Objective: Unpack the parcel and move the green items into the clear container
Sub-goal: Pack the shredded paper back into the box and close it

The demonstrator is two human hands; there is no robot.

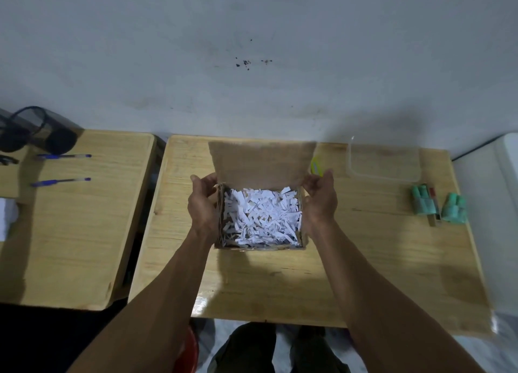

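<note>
On the far left table (70,218): a black mesh pen holder (30,131) lying on its side at the back corner; two blue pens (63,156), one nearer than the other, both pointing left-right; a white object cut off by the left edge, unidentifiable.

Centre table (280,283), light wood: an open cardboard box (260,248) filled to the brim with white shredded paper (260,215). Its lid (262,162) stands raised at the far side, blurred. Left hand (203,204) lies against the box's left wall, fingers curled around the lid's left lower corner. Right hand (321,199) lies against the right wall, fingers curled on the lid's right lower corner. No green items show among the paper. A small yellow-green object (316,165) shows behind the lid's right edge, mostly hidden.

Right part of the same table: a clear plastic container (384,162), with nothing inside, at the back. Nearer and further right, two bunches of green items (421,204), with a dark narrow stick (434,207) lying between them; their exact kind is too blurred to tell.
</note>
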